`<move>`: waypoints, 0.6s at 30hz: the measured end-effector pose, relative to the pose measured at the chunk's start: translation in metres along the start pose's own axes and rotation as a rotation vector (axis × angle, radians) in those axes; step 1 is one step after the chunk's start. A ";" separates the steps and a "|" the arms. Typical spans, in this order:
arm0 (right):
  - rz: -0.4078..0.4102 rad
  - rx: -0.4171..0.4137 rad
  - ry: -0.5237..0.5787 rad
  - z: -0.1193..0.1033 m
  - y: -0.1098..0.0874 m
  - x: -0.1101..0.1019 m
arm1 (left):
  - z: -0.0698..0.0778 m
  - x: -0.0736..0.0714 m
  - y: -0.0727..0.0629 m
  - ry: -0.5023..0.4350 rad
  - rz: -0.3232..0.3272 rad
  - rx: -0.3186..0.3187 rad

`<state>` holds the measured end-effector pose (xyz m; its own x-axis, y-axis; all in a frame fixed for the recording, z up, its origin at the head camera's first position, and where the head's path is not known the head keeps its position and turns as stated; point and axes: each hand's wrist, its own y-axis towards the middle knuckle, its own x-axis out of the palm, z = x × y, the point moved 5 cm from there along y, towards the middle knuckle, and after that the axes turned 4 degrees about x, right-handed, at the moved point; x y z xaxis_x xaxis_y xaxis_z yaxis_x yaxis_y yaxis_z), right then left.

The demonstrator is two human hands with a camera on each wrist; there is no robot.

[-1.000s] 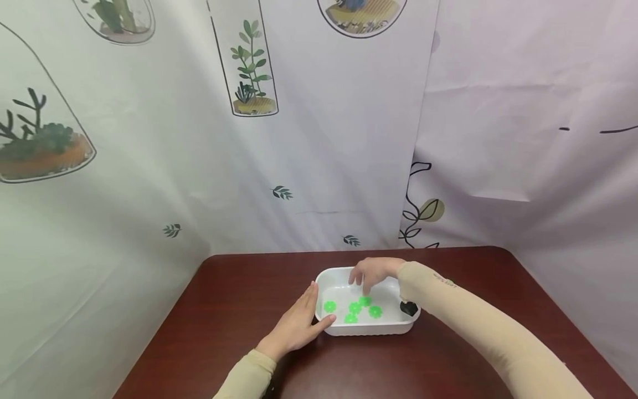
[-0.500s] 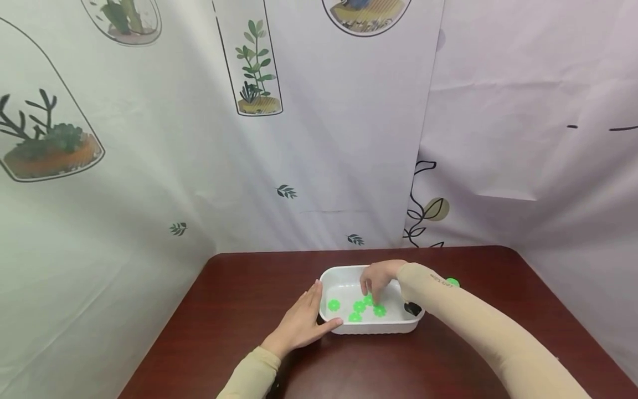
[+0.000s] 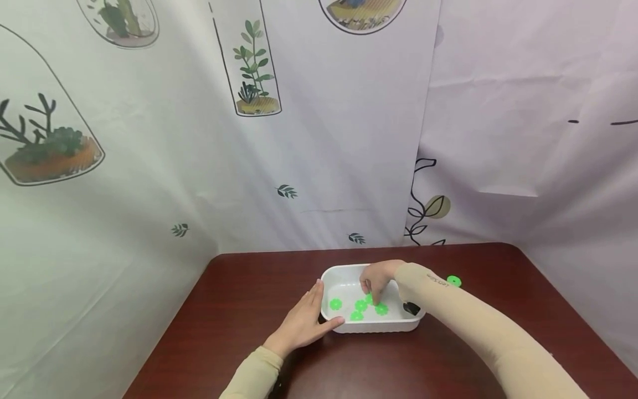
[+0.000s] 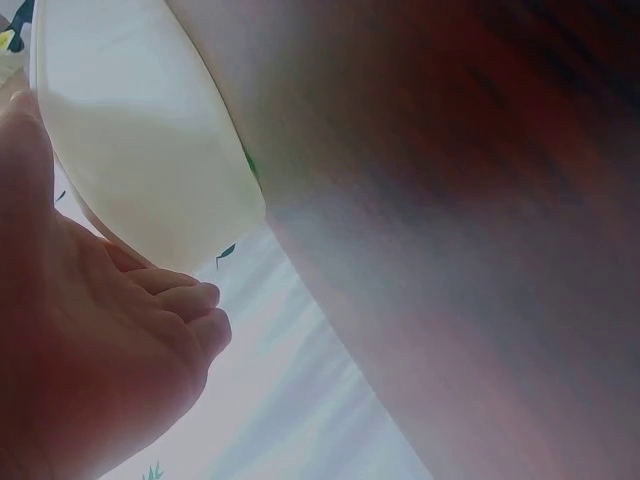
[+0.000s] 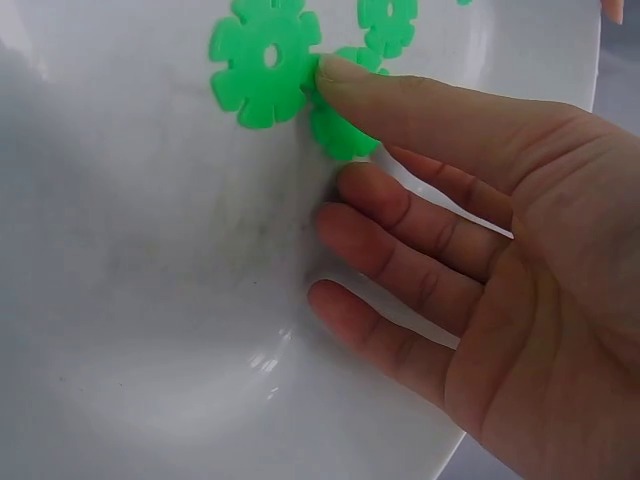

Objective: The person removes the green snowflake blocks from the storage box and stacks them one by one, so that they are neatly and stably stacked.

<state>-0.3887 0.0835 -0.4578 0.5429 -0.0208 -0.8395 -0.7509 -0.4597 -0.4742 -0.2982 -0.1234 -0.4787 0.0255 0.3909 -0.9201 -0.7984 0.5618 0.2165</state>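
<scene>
A white tray (image 3: 374, 327) stands on the table with several green notched discs (image 3: 335, 304) lying flat in it. My left hand (image 3: 299, 320) rests along its left side, fingers straight, thumb at the front left corner; the left wrist view shows the palm (image 4: 110, 350) beside the tray's outer wall (image 4: 150, 130). Inside the tray, my right hand (image 3: 380, 277) reaches down with its fingers loosely bent. Its thumb (image 5: 400, 110) touches the edges of two neighbouring discs, one a large green disc (image 5: 240, 75). The index fingertip is hidden behind the thumb.
Another green disc (image 3: 454, 281) lies on the dark red table (image 3: 259, 282), behind the right sleeve (image 3: 473, 316). A black object (image 3: 411, 308) shows under that sleeve at the tray's right end. A printed white cloth (image 3: 319, 166) hangs behind the table.
My right hand has moved slightly right and lower among the discs, then stayed nearly still. The disc behind the right sleeve has come into sight. My left hand keeps its place on the tray.
</scene>
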 end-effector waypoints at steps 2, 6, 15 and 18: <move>0.009 0.004 0.010 0.001 -0.002 0.000 | 0.000 0.001 0.000 0.004 0.000 0.001; 0.019 -0.005 0.023 -0.001 -0.005 -0.001 | 0.000 0.000 0.001 0.008 0.000 0.001; 0.039 -0.047 0.042 0.001 -0.004 -0.001 | 0.003 -0.003 0.001 -0.019 0.004 0.000; 0.045 -0.059 0.050 0.002 -0.004 -0.001 | 0.003 -0.003 0.001 -0.020 0.000 -0.003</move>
<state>-0.3869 0.0873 -0.4558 0.5287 -0.0861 -0.8444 -0.7522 -0.5085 -0.4191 -0.2975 -0.1218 -0.4749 0.0371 0.4054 -0.9134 -0.8005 0.5592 0.2157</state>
